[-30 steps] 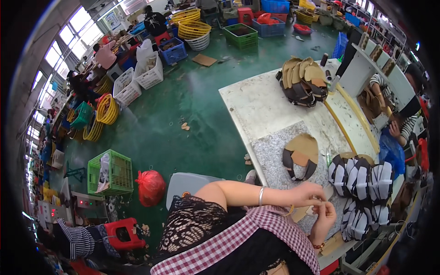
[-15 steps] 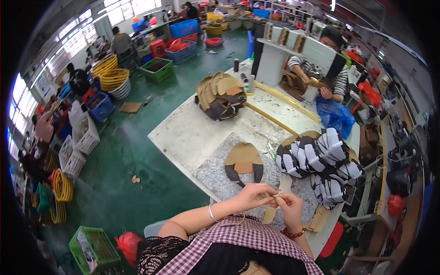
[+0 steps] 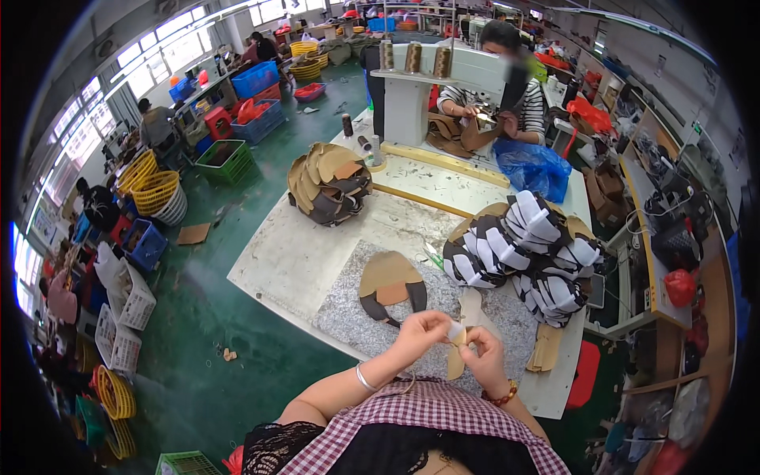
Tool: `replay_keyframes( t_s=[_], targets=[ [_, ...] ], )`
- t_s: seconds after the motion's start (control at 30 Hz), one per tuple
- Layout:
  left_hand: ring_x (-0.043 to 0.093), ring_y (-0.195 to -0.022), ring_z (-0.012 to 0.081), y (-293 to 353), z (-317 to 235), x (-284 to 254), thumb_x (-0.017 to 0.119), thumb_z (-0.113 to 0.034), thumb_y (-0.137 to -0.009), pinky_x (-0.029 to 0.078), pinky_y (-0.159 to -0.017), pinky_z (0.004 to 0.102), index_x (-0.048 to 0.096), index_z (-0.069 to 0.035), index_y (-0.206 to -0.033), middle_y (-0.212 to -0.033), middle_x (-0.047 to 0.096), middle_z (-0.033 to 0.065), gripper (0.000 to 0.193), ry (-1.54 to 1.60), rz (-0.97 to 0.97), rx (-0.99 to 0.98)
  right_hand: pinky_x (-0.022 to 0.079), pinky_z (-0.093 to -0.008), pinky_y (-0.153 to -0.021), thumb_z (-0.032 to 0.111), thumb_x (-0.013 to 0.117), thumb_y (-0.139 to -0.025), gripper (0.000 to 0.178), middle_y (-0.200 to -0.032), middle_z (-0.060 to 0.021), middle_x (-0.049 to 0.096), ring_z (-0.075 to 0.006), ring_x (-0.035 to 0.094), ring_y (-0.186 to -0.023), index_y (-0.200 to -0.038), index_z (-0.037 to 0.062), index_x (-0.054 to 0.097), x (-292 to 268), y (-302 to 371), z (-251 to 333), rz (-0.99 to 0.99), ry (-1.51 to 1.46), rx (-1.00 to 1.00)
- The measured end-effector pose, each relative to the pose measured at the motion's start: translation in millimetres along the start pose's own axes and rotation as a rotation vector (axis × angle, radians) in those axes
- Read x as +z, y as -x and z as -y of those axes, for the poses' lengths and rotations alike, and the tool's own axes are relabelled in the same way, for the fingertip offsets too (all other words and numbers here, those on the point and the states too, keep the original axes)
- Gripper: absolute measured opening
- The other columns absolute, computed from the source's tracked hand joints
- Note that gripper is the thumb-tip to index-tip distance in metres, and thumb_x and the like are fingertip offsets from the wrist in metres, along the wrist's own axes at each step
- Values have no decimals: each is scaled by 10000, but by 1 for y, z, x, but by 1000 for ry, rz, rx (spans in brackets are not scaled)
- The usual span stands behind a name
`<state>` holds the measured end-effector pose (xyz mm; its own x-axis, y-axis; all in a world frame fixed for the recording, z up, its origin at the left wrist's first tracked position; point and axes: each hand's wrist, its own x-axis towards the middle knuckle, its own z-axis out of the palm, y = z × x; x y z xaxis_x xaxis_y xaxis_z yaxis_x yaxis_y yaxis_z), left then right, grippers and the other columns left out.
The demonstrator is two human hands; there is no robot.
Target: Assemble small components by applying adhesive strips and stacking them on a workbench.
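My left hand is closed in a pinch at a small whitish piece. My right hand is beside it, its fingers pinched near the lower end of that piece; what they grip is too small to make out. Under the hands a narrow tan piece shows against the grey speckled mat. A longer beige piece lies just beyond my right hand. Ahead of my left hand rests a curved shoe upper in tan, orange and dark brown, lying flat.
Stacked uppers with white linings crowd the table's right side; a tan and dark stack stands far left. Tan pieces lie at the right edge. Across the table, a person in striped sleeves works at a sewing machine near a blue bag.
The view has shifted, so the table sits further left. My hands have drawn slightly apart, and the whitish piece now shows between them, where a thin cord-like strand was seen before.
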<state>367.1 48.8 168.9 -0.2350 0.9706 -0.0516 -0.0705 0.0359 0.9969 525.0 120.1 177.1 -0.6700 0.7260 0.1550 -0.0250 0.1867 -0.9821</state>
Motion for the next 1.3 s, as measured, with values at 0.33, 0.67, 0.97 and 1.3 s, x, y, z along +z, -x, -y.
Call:
replay_keyframes(
  t_s=[0.33,0.67,0.97,1.3],
  targets=[
    [622,-766,136,-19,2,-19,525,-94,-880,528,-684,273,571,-11,-904,-827,629,59,98,599,-129,-96,402,-211,-570,166,570,-861,174,-691,21,542,-34,473,-631,-798,4,582,-35,22,-24,-23,-211,327],
    [617,-793,143,-16,-29,-80,501,-51,-878,527,-718,290,567,-12,-904,-876,624,74,80,346,-541,297,453,-277,-589,322,603,-825,319,-673,-29,595,-131,560,-637,-788,4,609,-155,142,-85,729,964,524],
    [593,-983,250,14,13,-2,624,-43,-717,508,-784,329,605,-56,-1007,-1079,608,76,291,-797,115,883,467,-228,-637,169,522,-907,184,-844,-43,624,-97,580,-731,-993,8,542,-3,-31,-27,-95,-756,524],
    [523,-1088,226,45,142,-83,573,-34,-788,464,-868,309,366,-6,-1298,-1265,463,174,551,21,-520,-114,433,-194,-581,95,585,-859,144,-752,-13,620,-52,540,-636,-942,-24,580,-40,-42,-40,-178,-101,255]
  ],
)
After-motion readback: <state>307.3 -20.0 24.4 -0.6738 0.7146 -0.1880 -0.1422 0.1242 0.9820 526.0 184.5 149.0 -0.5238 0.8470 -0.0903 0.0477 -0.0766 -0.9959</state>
